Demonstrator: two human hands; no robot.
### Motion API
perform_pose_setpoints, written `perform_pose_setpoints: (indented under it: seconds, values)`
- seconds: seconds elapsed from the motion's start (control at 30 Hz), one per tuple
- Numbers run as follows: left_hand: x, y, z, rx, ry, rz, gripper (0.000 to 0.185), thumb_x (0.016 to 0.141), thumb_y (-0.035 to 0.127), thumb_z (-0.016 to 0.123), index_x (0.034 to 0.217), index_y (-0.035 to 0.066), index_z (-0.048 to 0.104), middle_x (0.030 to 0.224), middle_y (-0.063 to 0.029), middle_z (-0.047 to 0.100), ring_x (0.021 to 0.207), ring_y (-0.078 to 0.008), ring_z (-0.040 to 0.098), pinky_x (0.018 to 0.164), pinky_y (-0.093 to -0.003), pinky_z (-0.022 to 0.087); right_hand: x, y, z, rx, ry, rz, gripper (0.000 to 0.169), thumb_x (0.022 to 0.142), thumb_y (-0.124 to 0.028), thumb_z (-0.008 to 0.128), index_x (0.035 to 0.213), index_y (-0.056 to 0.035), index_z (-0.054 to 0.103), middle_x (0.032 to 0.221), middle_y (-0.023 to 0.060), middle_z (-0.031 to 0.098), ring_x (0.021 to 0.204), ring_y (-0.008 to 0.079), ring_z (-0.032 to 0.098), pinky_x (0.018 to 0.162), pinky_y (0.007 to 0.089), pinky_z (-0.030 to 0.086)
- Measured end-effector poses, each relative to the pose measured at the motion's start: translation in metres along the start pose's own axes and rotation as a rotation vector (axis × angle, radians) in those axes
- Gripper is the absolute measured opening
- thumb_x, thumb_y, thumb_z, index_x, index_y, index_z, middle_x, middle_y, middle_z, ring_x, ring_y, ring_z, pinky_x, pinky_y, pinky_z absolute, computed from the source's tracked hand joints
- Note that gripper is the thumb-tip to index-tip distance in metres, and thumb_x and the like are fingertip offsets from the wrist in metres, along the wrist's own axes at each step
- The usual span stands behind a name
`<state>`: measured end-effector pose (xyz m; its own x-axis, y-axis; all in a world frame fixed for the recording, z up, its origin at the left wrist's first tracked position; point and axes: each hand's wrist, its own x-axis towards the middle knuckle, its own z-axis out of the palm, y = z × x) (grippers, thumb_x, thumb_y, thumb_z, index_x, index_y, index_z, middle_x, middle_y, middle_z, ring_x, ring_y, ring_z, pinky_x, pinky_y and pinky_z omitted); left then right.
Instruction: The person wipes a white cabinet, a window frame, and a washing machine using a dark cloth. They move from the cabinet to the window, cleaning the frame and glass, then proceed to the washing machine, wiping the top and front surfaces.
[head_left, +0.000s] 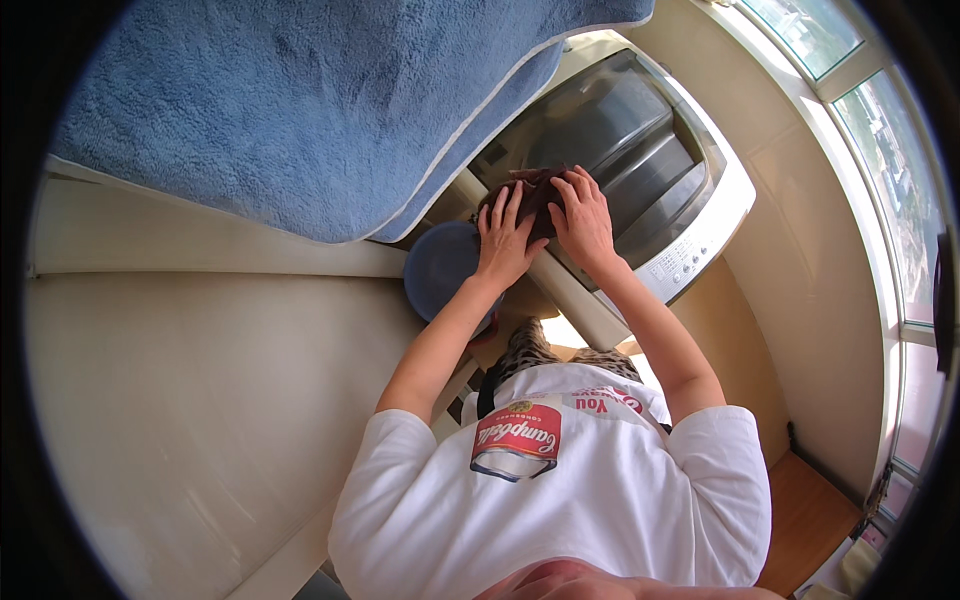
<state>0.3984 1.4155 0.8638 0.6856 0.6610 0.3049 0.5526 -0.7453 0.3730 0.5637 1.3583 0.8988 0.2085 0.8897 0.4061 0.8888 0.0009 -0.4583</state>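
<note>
A bunched dark brown cloth lies between my hands at the near left edge of a top-loading washing machine. My left hand grips its left side, fingers spread over the fabric. On its right side, my right hand holds the cloth with bent fingers. The machine's dark see-through lid is down, beyond the cloth. Below and left of my left hand is a round blue plastic basin, partly covered by my forearm. What the basin holds cannot be made out.
A large blue towel with pale edging hangs at the upper left, close to the machine. The machine's control panel faces right. Windows line the right wall, and a wooden surface is at lower right.
</note>
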Motion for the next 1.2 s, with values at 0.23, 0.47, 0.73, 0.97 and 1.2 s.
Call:
perform_pose_setpoints:
  seconds: [0.23,0.47,0.73,0.97,1.2]
  values:
    - [0.089,-0.082,0.008,0.082,0.254,-0.336,0.05,0.092,0.033,0.061,0.13,0.0,0.056,0.14,-0.0271,0.045,0.132,-0.0418,0.04,0.112,-0.0525,0.028,-0.026,0.047,0.001,-0.203,-0.131,0.199,0.055,0.095,-0.031,0.058,0.144,-0.0097,0.044,0.15,0.0138,0.042,0.142,0.0285,0.036,0.117,0.0459,0.027]
    - [0.122,-0.059,0.019,0.297,0.097,-0.005,0.049,0.092,0.03,0.059,0.132,0.001,0.055,0.134,-0.025,0.052,0.126,-0.0396,0.048,0.105,-0.0484,0.039,-0.02,0.057,-0.008,0.019,-0.28,0.271,0.053,0.096,-0.034,0.058,0.142,-0.0083,0.047,0.151,0.0147,0.042,0.139,0.0265,0.04,0.115,0.0455,0.031]
    - [0.201,-0.057,0.04,0.427,0.144,-0.522,0.055,0.098,0.039,0.051,0.141,0.005,0.048,0.126,-0.0231,0.054,0.118,-0.0392,0.052,0.101,-0.047,0.042,0.036,0.131,-0.045,0.048,-0.084,0.03,0.04,0.09,-0.021,0.066,0.126,-0.0069,0.059,0.147,0.015,0.044,0.145,0.0308,0.031,0.118,0.0494,0.026]
    - [0.197,-0.075,0.043,0.524,0.222,-0.494,0.045,0.097,0.031,0.053,0.132,0.004,0.059,0.147,-0.0231,0.043,0.134,-0.0407,0.041,0.111,-0.0481,0.033,0.095,0.24,-0.067,0.013,-0.111,-0.006,0.041,0.092,-0.023,0.064,0.13,-0.0071,0.057,0.15,0.0153,0.039,0.147,0.0305,0.027,0.117,0.0547,0.023]
    - [0.214,-0.034,0.064,0.601,0.308,-0.778,0.039,0.092,0.023,0.061,0.128,0.009,0.062,0.12,-0.0222,0.056,0.111,-0.0408,0.052,0.096,-0.0487,0.043,0.127,0.286,-0.056,0.045,-0.082,0.005,0.046,0.094,-0.027,0.062,0.134,-0.0055,0.054,0.149,0.0203,0.038,0.147,0.0346,0.025,0.116,0.058,0.022]
